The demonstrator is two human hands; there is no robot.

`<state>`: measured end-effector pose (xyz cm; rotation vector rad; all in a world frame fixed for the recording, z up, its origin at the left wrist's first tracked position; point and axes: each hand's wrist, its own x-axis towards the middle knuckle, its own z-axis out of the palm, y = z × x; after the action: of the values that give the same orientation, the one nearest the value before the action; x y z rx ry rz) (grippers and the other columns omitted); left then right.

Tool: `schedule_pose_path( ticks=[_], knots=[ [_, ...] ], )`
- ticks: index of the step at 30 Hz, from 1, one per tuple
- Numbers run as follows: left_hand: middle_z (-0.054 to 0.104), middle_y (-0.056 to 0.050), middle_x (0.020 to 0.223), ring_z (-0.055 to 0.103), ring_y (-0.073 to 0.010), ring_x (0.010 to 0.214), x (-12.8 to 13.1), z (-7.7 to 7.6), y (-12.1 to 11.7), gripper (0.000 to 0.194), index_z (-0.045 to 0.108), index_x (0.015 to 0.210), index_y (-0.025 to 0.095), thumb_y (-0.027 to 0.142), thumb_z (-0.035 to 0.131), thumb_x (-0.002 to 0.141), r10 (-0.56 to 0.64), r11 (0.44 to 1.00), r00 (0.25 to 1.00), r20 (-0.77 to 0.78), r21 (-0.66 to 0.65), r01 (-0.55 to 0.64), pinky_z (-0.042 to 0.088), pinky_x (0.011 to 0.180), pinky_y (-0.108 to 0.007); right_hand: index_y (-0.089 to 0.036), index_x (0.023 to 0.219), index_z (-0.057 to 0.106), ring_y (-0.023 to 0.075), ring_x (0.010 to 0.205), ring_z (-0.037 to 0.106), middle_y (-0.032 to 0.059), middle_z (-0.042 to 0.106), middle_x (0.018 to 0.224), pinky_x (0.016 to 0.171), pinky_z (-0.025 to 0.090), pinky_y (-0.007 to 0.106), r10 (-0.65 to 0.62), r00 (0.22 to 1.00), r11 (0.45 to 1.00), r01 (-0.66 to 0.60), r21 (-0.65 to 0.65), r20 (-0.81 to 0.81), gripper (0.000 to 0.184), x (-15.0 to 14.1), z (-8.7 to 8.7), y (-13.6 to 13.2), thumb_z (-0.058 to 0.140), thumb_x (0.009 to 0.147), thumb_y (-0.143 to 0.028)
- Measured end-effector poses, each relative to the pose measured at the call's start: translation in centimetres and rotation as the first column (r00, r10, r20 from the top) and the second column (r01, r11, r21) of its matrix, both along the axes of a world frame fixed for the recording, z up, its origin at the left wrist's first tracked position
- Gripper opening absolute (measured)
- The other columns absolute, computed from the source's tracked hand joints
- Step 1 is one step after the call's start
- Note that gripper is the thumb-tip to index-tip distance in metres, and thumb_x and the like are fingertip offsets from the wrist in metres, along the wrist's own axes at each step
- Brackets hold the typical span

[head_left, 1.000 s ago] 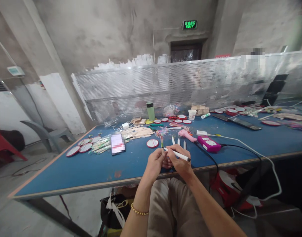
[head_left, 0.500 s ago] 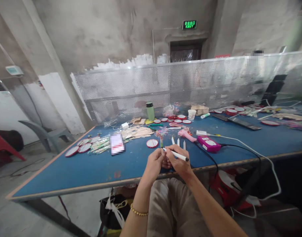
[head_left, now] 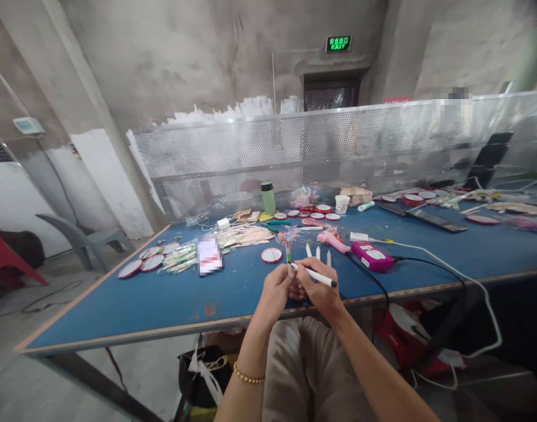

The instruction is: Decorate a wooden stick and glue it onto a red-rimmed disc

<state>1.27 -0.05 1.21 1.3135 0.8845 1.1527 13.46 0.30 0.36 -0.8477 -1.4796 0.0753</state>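
Observation:
My left hand (head_left: pixel 276 288) is closed around a narrow wooden craft stick (head_left: pixel 288 253), which points up and away from me with coloured marks along it. My right hand (head_left: pixel 321 288) grips a white marker pen (head_left: pixel 316 275) with a dark end cap. The pen's tip meets the stick, or comes very close to it, just above my left fingers. Beyond my hands, several white markers (head_left: pixel 318 253) lie side by side on the blue table. A round white disc with a red rim (head_left: pixel 271 255) rests left of the stick, and small coloured bands (head_left: pixel 289 235) are heaped behind it.
A phone (head_left: pixel 210 255) lies beside a spread of wooden sticks (head_left: pixel 246 235). To the right are a pink glue gun (head_left: pixel 333 240), a magenta box (head_left: pixel 372 256) and trailing cables. A green bottle (head_left: pixel 267 198) and paper cup (head_left: pixel 342 204) stand before a perforated metal screen (head_left: pixel 233 152).
Both hands keep their hold on the stick and the marker, with almost no visible movement. The whole view has shifted very slightly.

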Motion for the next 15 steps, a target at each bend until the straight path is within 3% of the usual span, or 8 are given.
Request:
schedule_pose_path(
  ticks=[15],
  knots=[
    [0.059, 0.003, 0.061, 0.057, -0.0122, 0.05, 0.01, 0.19, -0.13, 0.042, 0.057, 0.079, 0.017, 0.055, 0.071, 0.067, -0.018, 1.0, 0.999, 0.036, -0.019, 0.019, 0.053, 0.056, -0.028, -0.02, 0.075, 0.069, 0.0128, 0.053, 0.064, 0.0005, 0.071, 0.064, 0.053, 0.051, 0.022, -0.017, 1.0, 1.0, 0.018, 0.015, -0.009, 0.019, 0.04, 0.03, -0.1, 0.054, 0.087, -0.023]
  ],
)
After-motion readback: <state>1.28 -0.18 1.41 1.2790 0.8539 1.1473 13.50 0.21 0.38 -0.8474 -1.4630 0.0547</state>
